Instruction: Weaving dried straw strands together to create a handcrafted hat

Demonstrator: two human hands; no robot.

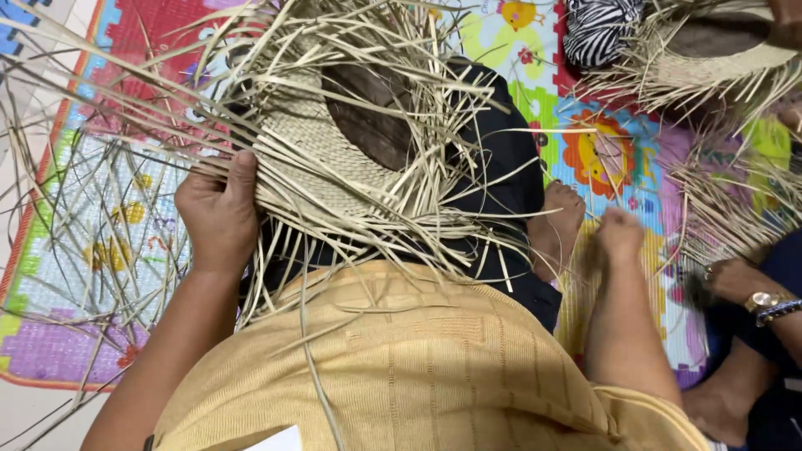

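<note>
A half-woven straw hat (334, 142) rests on my lap, its pale woven band curving around a dark wooden block (372, 113), with long loose straw strips fanning out all round. My left hand (219, 209) grips the woven edge and a bunch of strips on its left side. My right hand (618, 235) is off to the right, near my bare foot (558, 225), blurred, with fingers closed; a thin strip seems to run to it, though I cannot make out a clear hold.
A bright play mat (601, 142) with cartoon shapes covers the floor. Another person's hand with a wristwatch (743, 288) lies at the right beside a second straw hat (718, 50). Loose strips (92, 225) litter the mat at left.
</note>
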